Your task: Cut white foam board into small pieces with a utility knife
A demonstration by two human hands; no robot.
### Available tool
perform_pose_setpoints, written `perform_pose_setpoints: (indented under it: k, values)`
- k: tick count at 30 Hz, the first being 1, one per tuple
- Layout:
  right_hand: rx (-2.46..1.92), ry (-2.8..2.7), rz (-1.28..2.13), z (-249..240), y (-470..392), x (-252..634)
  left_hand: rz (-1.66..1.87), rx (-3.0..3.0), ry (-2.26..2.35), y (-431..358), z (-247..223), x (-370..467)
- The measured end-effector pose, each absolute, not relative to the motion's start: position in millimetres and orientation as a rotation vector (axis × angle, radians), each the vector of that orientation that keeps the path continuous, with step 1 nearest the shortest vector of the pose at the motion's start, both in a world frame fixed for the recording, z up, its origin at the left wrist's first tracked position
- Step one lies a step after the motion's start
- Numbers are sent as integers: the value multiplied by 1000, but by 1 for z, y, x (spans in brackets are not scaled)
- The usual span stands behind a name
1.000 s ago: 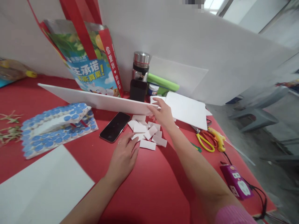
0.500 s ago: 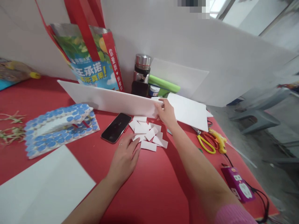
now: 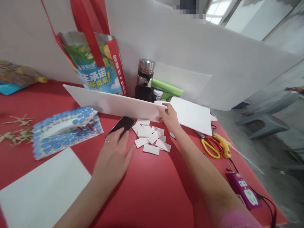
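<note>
My right hand grips the right end of a long white board that stands on its edge across the red table. Over the lower part of a black phone, my left hand has its fingers apart and holds nothing; whether it touches the phone I cannot tell. Between the hands lies a loose pile of several small white rectangular pieces. Left of the phone sits a blue and white structure covered in round caps. A white sheet lies flat at the lower left.
Behind the board stand a shopping bag, a steel bottle and a small jar. Toward the right edge are a white panel, yellow-handled scissors, a yellow glue gun and a purple box with cables.
My left hand has moved left, away from the small white pieces and over the phone. My right hand keeps its hold on the board. The camera view has shifted slightly.
</note>
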State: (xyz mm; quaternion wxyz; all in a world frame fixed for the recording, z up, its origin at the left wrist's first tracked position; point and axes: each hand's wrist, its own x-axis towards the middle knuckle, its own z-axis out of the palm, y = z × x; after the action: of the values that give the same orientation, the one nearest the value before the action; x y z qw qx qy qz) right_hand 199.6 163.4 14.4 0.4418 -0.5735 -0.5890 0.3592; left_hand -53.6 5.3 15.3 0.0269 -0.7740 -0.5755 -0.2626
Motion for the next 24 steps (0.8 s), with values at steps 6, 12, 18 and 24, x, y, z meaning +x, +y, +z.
perform_pose_setpoints:
  k: [6, 12, 18, 24]
  values:
    - [-1437, -1495, 894, 16, 161, 198, 48, -2366, -2103, 54, 42, -64]
    - [-1448, -1488, 1007, 10, 166, 198, 148, -2288, -2189, 78, 28, -54]
    - [-1515, -1494, 1054, 15, 178, 198, 90, -2252, -2200, 74, 33, -60]
    - [-1565, -1510, 1060, 21, 179, 196, 20, -2245, -2204, 62, 29, -60]
